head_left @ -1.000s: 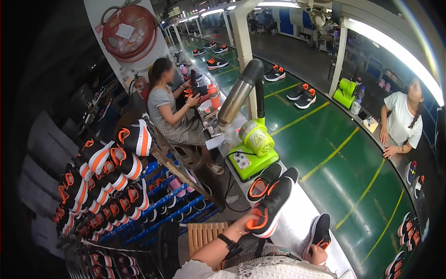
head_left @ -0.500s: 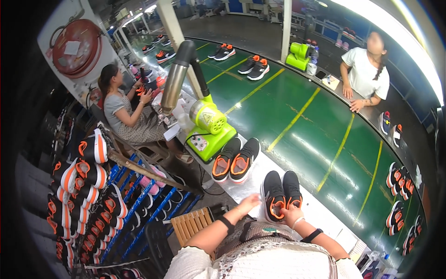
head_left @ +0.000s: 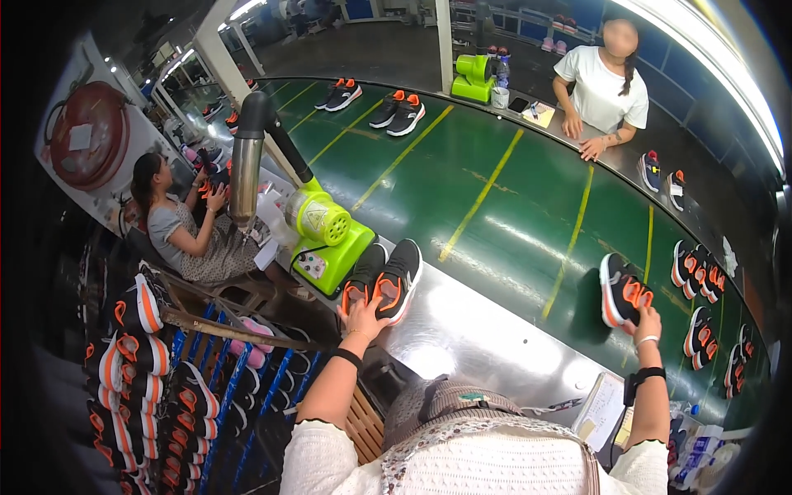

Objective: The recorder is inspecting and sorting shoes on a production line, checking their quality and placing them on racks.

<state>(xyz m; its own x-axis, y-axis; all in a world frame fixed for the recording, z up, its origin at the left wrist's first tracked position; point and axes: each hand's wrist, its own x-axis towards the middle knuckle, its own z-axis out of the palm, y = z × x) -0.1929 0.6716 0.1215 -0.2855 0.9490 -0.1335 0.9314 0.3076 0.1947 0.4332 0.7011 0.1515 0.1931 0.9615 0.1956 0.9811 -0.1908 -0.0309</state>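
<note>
My right hand [head_left: 645,323] is stretched out to the right, closed on the heel end of a pair of black sneakers [head_left: 615,290] with orange linings. That pair is over the green conveyor belt [head_left: 487,206], tilted with a white and orange sole edge showing; whether it touches the belt, I cannot tell. At the left my left hand [head_left: 363,320] grips the heels of another pair of black sneakers [head_left: 401,272]. These stand at the left end of the shiny metal bench [head_left: 470,330], beside a bright green hot-air blower [head_left: 322,239] with a metal nozzle.
Shoe pairs lie on the belt, at the far side [head_left: 399,114] and right [head_left: 699,334]. Across the belt a person [head_left: 606,91] leans on the edge; another [head_left: 181,214] sits left handling a shoe. A rack [head_left: 223,371] of shoes stands lower left, a notepad [head_left: 598,408] lower right.
My right hand has carried its sneakers from the bench out to the right, over the belt. My left hand, empty before, has moved left and taken hold of the pair by the blower.
</note>
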